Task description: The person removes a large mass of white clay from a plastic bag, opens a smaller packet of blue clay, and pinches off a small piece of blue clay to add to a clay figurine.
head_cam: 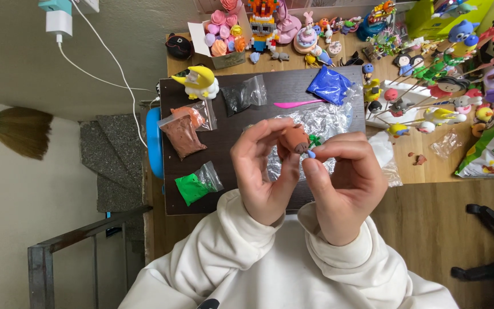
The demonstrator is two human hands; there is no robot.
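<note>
My left hand is raised over the dark board, its fingers closed on a small brown clay figure. My right hand is next to it, pinching a tiny blue clay bit against the figure's lower edge. A little green clay piece shows just behind the figure. Both wrists wear cream sleeves.
On the board lie bags of green clay, brown clay, black clay and blue clay, a pink modelling tool, crinkled clear plastic and a yellow-and-white figure. Many clay figures on sticks crowd the wooden table's right.
</note>
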